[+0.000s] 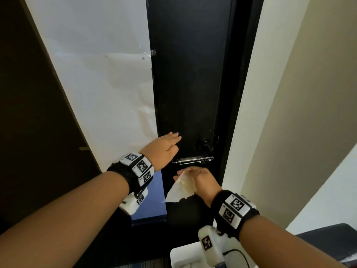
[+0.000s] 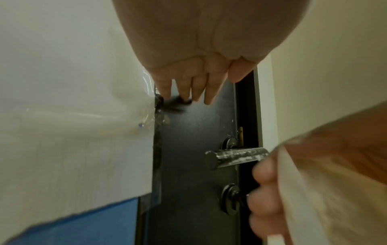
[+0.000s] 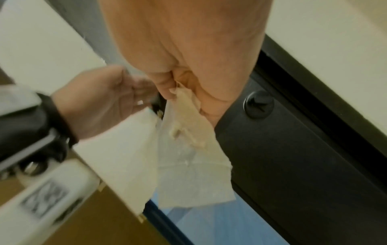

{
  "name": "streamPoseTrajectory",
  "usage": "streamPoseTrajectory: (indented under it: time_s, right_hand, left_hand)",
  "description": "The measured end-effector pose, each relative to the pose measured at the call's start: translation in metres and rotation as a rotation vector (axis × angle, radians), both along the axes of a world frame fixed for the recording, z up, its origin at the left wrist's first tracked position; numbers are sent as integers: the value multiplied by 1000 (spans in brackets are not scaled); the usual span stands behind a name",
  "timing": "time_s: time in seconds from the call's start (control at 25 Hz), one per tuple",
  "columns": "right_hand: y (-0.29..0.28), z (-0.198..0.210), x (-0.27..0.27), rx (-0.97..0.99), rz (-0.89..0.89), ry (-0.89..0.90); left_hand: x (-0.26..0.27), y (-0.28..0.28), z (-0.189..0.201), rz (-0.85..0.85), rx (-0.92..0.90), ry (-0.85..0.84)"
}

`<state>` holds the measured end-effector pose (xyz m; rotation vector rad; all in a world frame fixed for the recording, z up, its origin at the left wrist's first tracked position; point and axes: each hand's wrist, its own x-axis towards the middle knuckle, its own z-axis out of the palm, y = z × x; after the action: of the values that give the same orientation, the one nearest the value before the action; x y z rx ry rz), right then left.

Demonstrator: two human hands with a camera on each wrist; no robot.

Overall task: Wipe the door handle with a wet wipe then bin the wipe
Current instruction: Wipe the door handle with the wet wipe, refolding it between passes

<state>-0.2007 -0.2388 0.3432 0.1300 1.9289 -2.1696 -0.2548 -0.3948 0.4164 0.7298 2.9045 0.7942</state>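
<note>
Right hand (image 1: 201, 177) is gripping the wipe (image 1: 180, 187) with curled fingers just below the handle (image 1: 193, 160), not touching it. Wipe is hanging down, soiled yellowish. Handle is showing white smears. Left hand (image 1: 164, 147) is resting flat on the door (image 1: 189, 74), fingers straight, left of handle.

Glossy dark metal door handle (image 1: 193, 159), white-smeared, above the right fingers | thin, creased cloth-like wet wipe (image 1: 180, 188) | matt black door (image 1: 189, 84) | crinkled white paper sheet (image 1: 100, 74)
</note>
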Motion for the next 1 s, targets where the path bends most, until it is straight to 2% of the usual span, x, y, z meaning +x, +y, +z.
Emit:
streamPoseTrajectory:
  time_s: [0.08,0.16,0.32,0.48,0.76,1.0]
  right_hand:
    - [10,21,-3,-66,2,-31]
    - [17,39,-6,-28,14,-53]
    - [23,57,-7,7,-34,70]
    - [22,68,-10,95,-23,118]
    - [22,73,-9,233,-65,286]
    - [22,61,-8,379,-84,500]
  left_hand:
    - [11,0,-6,83,221,-111]
    - [19,5,-12,107,295,-178]
    - [30,12,-19,148,408,-276]
    - [33,10,-20,116,428,-274]
    - [28,9,-19,222,378,-229]
    - [22,11,-16,382,672,-443]
